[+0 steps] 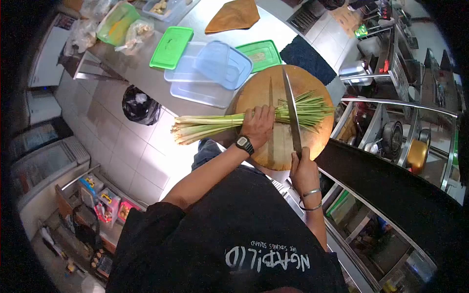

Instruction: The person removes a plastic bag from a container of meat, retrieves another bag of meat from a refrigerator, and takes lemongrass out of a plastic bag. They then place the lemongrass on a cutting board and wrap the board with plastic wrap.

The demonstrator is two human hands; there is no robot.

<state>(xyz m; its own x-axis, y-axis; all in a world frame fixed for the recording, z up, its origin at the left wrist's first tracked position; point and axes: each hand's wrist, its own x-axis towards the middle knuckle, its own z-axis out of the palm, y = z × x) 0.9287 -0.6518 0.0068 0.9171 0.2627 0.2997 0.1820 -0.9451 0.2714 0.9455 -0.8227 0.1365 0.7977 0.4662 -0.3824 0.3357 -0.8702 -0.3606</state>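
A bundle of lemongrass stalks [205, 128] lies across the round wooden chopping board [251, 93], its pale root ends sticking out past the board's left side. My left hand [258, 126] is closed over the bundle and presses it onto the board. My right hand [304, 171] grips the handle of a long knife [291, 105]. Its blade crosses the green part of the stalks, just right of my left fingers, with the tip pointing to the far edge of the board. Green stalk ends [315, 113] fan out right of the blade.
Beyond the board are clear plastic lids [200, 61], a green lid [171, 47], another green lid [268, 53], a dark cloth [308, 58] and a brown cloth [233, 16]. A black bin bag [140, 105] stands on the floor at left. Metal shelving [391, 122] with pans is at right.
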